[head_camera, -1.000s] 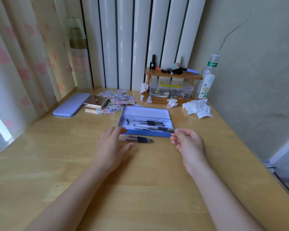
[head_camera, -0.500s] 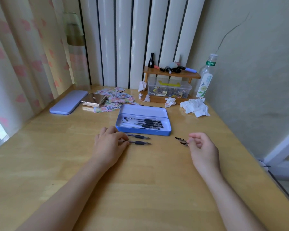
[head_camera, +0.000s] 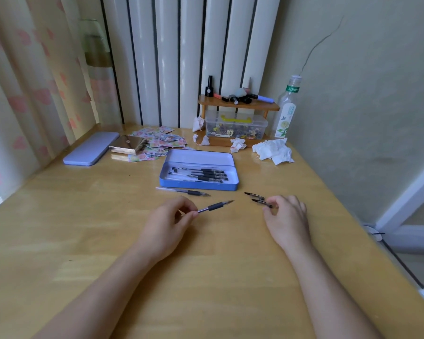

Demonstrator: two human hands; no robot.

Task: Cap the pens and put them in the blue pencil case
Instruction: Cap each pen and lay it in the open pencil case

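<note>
Two caps [head_camera: 258,199] lay at centre right of the frame, and the right hand [head_camera: 286,215] curled over them, fingertips closing on the nearer one, surely to fit it. Left hand [head_camera: 168,220] pinched an uncapped pen [head_camera: 216,206] by its barrel, tip aimed at the caps. Another pen [head_camera: 182,191] waited just before the open blue pencil case [head_camera: 198,185], mid-frame, several pens inside.

My left hand [head_camera: 168,222] now lifts one uncapped pen [head_camera: 214,206] off the table; earlier it lay there. My right hand [head_camera: 285,216] now pinches one cap [head_camera: 262,203].
</note>
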